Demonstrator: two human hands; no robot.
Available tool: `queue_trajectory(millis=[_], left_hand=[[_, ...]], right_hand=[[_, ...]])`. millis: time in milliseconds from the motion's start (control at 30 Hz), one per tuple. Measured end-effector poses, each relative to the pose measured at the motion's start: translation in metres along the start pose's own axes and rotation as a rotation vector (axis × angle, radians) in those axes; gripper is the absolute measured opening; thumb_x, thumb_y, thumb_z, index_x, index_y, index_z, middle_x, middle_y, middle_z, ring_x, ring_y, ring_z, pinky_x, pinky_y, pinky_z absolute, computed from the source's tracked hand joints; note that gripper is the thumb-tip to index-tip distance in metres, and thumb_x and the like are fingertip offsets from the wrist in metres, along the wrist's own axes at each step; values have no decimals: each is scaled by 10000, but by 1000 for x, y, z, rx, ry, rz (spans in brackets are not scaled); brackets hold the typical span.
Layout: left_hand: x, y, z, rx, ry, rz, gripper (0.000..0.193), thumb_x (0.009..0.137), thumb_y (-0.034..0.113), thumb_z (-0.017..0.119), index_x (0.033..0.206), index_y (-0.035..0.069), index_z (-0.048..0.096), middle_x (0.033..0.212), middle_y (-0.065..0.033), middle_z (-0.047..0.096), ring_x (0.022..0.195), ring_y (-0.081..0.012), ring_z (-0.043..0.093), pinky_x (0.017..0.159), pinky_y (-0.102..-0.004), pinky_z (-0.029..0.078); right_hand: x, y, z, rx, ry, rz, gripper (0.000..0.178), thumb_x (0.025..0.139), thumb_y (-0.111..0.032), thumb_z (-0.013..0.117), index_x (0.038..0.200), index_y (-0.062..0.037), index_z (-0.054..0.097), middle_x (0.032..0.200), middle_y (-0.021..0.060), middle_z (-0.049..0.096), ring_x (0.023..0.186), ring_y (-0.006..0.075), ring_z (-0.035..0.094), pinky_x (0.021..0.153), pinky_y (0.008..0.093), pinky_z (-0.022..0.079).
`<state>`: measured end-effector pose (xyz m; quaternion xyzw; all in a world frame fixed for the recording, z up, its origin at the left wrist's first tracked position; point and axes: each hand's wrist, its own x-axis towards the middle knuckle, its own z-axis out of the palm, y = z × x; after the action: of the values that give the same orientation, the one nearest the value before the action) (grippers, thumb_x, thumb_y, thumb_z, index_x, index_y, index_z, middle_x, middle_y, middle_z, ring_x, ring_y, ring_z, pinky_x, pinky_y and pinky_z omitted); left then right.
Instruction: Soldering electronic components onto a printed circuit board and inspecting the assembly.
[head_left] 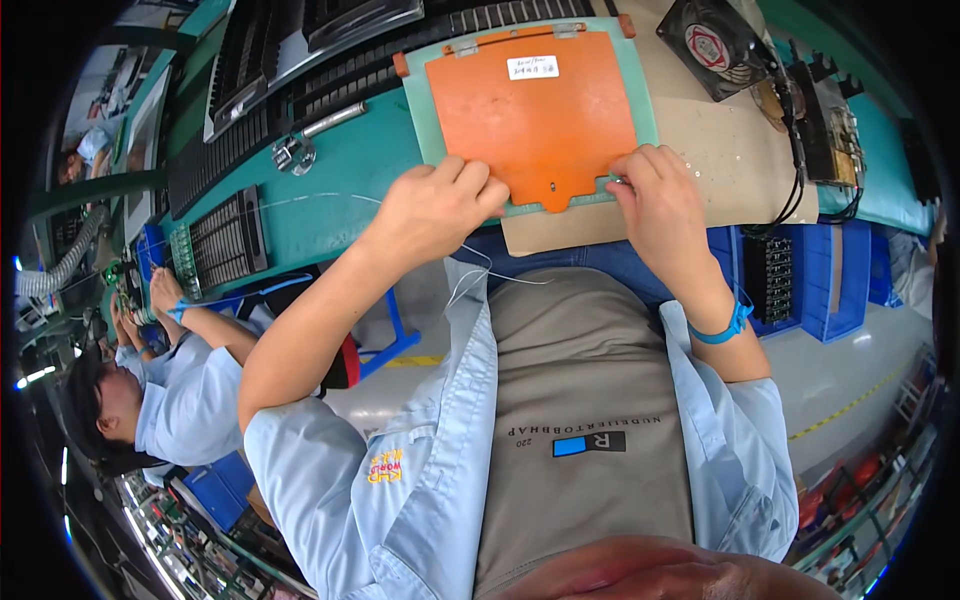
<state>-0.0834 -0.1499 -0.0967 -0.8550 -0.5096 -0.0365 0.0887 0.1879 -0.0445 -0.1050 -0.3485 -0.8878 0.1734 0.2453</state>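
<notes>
An orange panel (533, 110) with a white label lies over a pale green board (643, 110) at the bench's near edge. Hinge-like clips join the two along the far side. My left hand (440, 205) is closed at the panel's near left corner, its fingertips curled down at the edge; what they pinch is hidden. At the near right corner my right hand (662, 200) pinches with thumb and forefinger at the green board's edge, on something too small to make out. A thin white wire (490, 268) hangs by my left wrist.
Brown cardboard (735, 165) lies under the board, with a black fan (712, 45) and cables beyond. A metal tool (295, 152) and black slotted trays (225, 240) are on the left. Blue bins (835, 280) stand below right. A co-worker (190, 390) sits at left.
</notes>
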Motion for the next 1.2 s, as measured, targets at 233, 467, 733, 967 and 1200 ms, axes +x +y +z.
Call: queue_trajectory(millis=[233, 467, 733, 967, 1200], left_hand=[[-3, 4, 1, 77, -1, 11, 241, 887, 352, 705, 891, 155, 566, 825, 2, 517, 793, -143, 602, 541, -293, 489], [-4, 9, 4, 73, 29, -72, 238, 935, 364, 679, 879, 156, 576, 787, 12, 521, 744, -135, 595, 507, -273, 468], [0, -11, 12, 1, 88, 100, 256, 906, 359, 713, 851, 142, 587, 752, -7, 519, 702, -159, 612, 515, -304, 493], [-1, -4, 3, -62, 23, -42, 343, 855, 427, 754, 863, 110, 622, 774, -37, 622, 700, -203, 675, 576, -338, 535], [-22, 7, -5, -485, 217, -483, 702, 718, 360, 905, 1295, 111, 592, 847, -84, 671, 676, -230, 670, 627, -354, 548]], right_hand=[[1, 4, -3, 41, -50, -169, 271, 709, 2, 774, 945, -38, 647, 977, 97, 609, 934, 312, 571, 818, 415, 497], [0, -19, 16, 77, -18, -256, 426, 677, -116, 844, 1070, -102, 679, 1008, 45, 605, 979, 264, 578, 857, 399, 448], [3, -15, 19, 55, 35, -352, 409, 684, -154, 853, 1050, -115, 678, 991, 11, 602, 944, 222, 576, 816, 369, 425], [7, -18, 19, -3, 10, -364, 393, 695, -172, 850, 1044, -120, 675, 982, 14, 597, 930, 216, 577, 805, 361, 423], [7, -13, 24, -54, 417, -755, 261, 738, -143, 781, 993, -104, 738, 856, 11, 634, 749, 202, 591, 705, 343, 458]])
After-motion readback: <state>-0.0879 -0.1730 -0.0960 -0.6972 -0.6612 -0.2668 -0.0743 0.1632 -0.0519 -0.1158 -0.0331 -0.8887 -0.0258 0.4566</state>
